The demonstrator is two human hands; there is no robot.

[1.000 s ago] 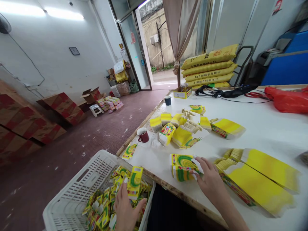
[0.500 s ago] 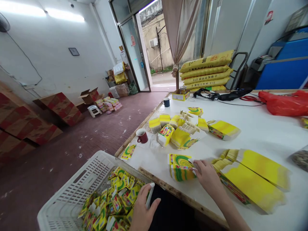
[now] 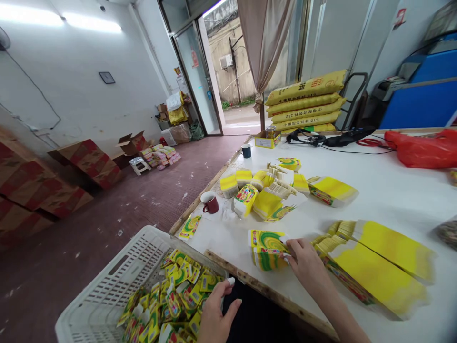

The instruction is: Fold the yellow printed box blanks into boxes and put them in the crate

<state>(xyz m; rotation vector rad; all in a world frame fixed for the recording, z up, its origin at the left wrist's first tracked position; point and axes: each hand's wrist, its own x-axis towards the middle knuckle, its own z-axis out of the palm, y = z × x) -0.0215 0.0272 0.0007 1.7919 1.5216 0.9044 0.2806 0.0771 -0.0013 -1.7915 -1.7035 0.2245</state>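
Observation:
My left hand (image 3: 218,312) hangs over the right side of a white plastic basket (image 3: 107,276), thumb and fingers apart, nothing between them; a white cover is on one fingertip. Inside the basket lie many small yellow-green packets (image 3: 180,290). On the white table, my right hand (image 3: 303,259) pinches the right edge of a small stack of yellow and green printed cartons (image 3: 267,250). Just right of that hand lie long rows of flat yellow cartons (image 3: 378,267).
Further back on the table are a heap of yellow cartons (image 3: 267,202), a red mug (image 3: 210,202), a dark mug (image 3: 246,151), a red plastic bag (image 3: 424,150) and black straps (image 3: 332,140). Cardboard boxes (image 3: 85,162) stand on the floor at left.
My left hand has shifted slightly right and down, its fingers still apart. My right hand's fingers have closed on the edge of the carton stack. The camera view has shifted slightly.

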